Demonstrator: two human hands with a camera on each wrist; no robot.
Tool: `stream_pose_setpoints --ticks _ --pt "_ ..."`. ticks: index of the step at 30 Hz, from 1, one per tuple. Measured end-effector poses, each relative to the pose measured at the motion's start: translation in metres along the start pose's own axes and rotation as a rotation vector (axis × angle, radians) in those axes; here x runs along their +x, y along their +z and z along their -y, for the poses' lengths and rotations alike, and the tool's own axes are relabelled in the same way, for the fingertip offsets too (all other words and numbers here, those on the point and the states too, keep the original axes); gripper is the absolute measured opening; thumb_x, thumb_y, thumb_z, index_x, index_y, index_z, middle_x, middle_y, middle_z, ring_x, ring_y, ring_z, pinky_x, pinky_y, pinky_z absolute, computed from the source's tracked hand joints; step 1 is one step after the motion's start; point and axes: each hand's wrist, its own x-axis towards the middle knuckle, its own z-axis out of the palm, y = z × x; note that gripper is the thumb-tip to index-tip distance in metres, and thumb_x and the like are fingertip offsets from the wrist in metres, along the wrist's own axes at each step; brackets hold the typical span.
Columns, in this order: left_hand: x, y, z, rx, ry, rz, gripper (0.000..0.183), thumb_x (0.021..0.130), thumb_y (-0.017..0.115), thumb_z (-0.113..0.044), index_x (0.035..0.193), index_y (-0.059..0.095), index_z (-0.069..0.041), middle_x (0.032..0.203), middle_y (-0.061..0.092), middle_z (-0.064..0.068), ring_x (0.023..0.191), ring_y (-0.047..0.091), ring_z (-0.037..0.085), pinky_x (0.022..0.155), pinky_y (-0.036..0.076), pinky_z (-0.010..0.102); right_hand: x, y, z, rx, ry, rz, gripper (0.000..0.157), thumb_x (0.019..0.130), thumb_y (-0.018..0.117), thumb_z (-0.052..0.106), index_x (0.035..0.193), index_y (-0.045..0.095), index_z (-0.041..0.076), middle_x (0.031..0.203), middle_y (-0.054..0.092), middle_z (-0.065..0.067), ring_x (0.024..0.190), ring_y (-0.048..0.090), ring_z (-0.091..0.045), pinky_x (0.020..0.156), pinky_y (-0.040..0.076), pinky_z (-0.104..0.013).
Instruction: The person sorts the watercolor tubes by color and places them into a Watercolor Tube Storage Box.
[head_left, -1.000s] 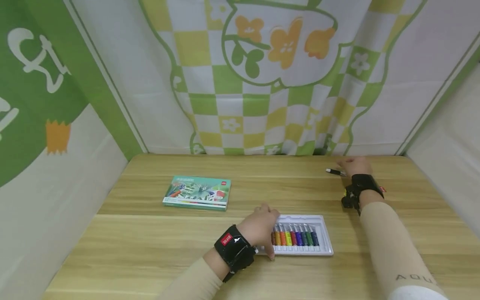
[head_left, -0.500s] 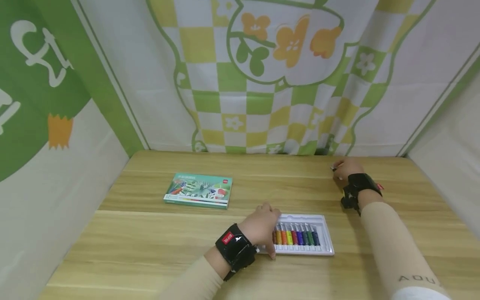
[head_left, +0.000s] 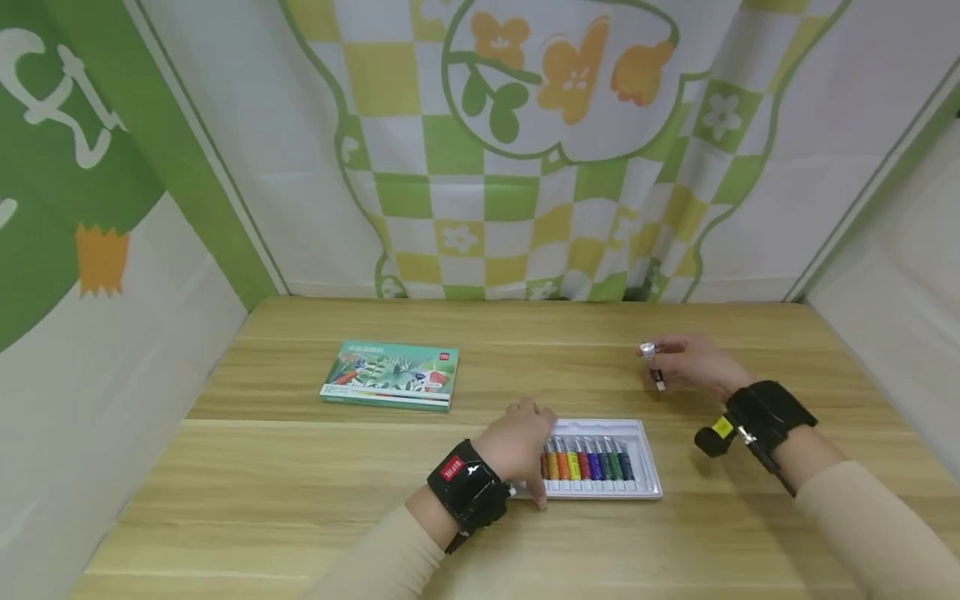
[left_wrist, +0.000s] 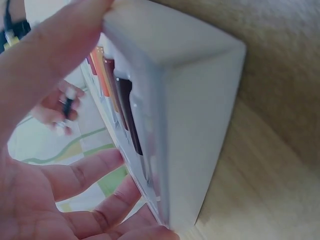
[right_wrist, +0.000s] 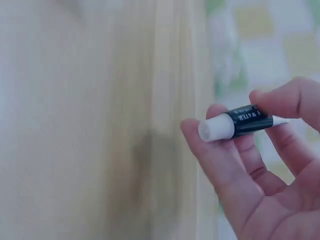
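My right hand (head_left: pixel 693 364) pinches a small dark paint tube (right_wrist: pixel 248 120) between thumb and fingers, held above the table. "WATER" is printed on its label. It has a white cap, and the crimped silver end shows in the head view. The left hand (head_left: pixel 517 446) grips the left end of a white plastic tray (head_left: pixel 651 467), thumb on the near edge and fingers on the far one. Several colored paint tubes (head_left: pixel 588 462) lie side by side in the tray. In the left wrist view, a black tube (left_wrist: pixel 129 110) sits nearest the tray's end wall.
At the back left lies a green paint box (head_left: pixel 390 377) with a plant picture, flat on the wooden table (head_left: pixel 285 467). A checked curtain (head_left: pixel 510 200) hangs behind the table's far edge, and pale fabric walls stand at both sides.
The right hand has picked the dark paint tube up from the back right of the table and brought it nearer, turning the wrist. My left hand keeps its grip on the tray.
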Motion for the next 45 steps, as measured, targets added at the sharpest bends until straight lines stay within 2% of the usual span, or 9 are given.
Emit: stream_pose_setpoints --ticks 3,9,17,19,23,27,33,38,45 --pt "0.001 0.0 0.001 -0.002 -0.002 -0.001 0.101 0.049 0.105 -0.023 0.136 0.058 -0.001 0.125 0.054 0.015 0.111 0.052 0.026 0.092 0.051 0.035 -0.027 0.022 0.007 0.068 0.01 0.065 0.041 0.102 0.063 0.015 0.128 0.057 -0.016 0.11 0.071 -0.019 0.096 0.069 -0.021 0.087 0.058 -0.037" --pt "0.001 -0.002 0.004 -0.006 -0.01 -0.011 0.101 0.049 0.105 -0.021 0.136 0.058 -0.001 0.128 0.054 0.016 0.115 0.053 0.03 0.095 0.052 0.039 -0.058 0.062 0.005 0.065 -0.027 0.133 0.036 0.096 0.073 0.012 0.122 0.066 -0.012 0.111 0.072 -0.016 0.098 0.07 -0.024 0.083 0.06 -0.037" --pt "0.002 0.001 -0.003 -0.024 -0.012 0.009 0.101 0.049 0.105 -0.019 0.136 0.058 -0.001 0.128 0.053 0.017 0.114 0.052 0.03 0.094 0.052 0.04 -0.069 0.066 -0.008 -0.045 -0.058 0.077 0.031 0.093 0.073 0.006 0.119 0.068 -0.011 0.103 0.073 -0.014 0.09 0.069 -0.022 0.075 0.06 -0.034" --pt "0.002 0.002 -0.003 -0.028 -0.017 0.014 0.101 0.049 0.105 -0.019 0.136 0.058 -0.002 0.127 0.053 0.017 0.114 0.052 0.029 0.094 0.052 0.04 -0.068 0.068 -0.009 -0.1 -0.081 0.065 0.029 0.092 0.075 0.007 0.113 0.067 -0.01 0.097 0.074 -0.011 0.087 0.068 -0.021 0.074 0.059 -0.033" --pt "0.005 0.002 -0.002 -0.032 -0.017 0.013 0.102 0.049 0.105 -0.019 0.137 0.057 -0.001 0.127 0.053 0.016 0.114 0.051 0.029 0.096 0.051 0.04 -0.07 0.075 -0.011 -0.33 -0.157 -0.051 0.023 0.088 0.081 0.017 0.103 0.069 0.005 0.09 0.07 0.001 0.084 0.063 -0.014 0.073 0.053 -0.029" --pt "0.006 0.001 -0.003 -0.029 -0.004 0.014 0.102 0.049 0.105 -0.019 0.137 0.058 0.0 0.126 0.054 0.016 0.115 0.051 0.029 0.096 0.051 0.039 -0.076 0.078 -0.014 -0.517 -0.251 -0.112 0.026 0.083 0.086 0.021 0.104 0.075 0.01 0.097 0.066 0.002 0.084 0.058 -0.013 0.072 0.052 -0.029" --pt "0.005 -0.001 -0.002 -0.006 -0.003 0.017 0.101 0.05 0.105 -0.02 0.136 0.058 0.0 0.125 0.054 0.016 0.113 0.052 0.029 0.095 0.051 0.039 -0.085 0.077 -0.014 -0.64 -0.343 -0.092 0.03 0.081 0.087 0.018 0.108 0.079 0.007 0.116 0.068 -0.007 0.104 0.064 -0.028 0.089 0.055 -0.047" --pt "0.006 0.0 -0.003 -0.006 -0.005 0.022 0.102 0.05 0.105 -0.02 0.138 0.057 0.0 0.128 0.054 0.018 0.117 0.052 0.031 0.097 0.051 0.041 -0.088 0.073 -0.01 -0.738 -0.424 -0.051 0.021 0.082 0.085 0.016 0.102 0.081 0.009 0.109 0.074 -0.004 0.104 0.067 -0.029 0.095 0.051 -0.057" --pt "0.006 0.0 -0.004 -0.017 -0.013 0.024 0.103 0.049 0.104 -0.018 0.139 0.057 0.0 0.128 0.054 0.017 0.117 0.051 0.031 0.098 0.05 0.041 -0.083 0.077 0.005 -0.922 -0.518 0.03 0.016 0.08 0.086 0.009 0.095 0.082 0.007 0.1 0.076 -0.003 0.094 0.068 -0.024 0.084 0.057 -0.044"
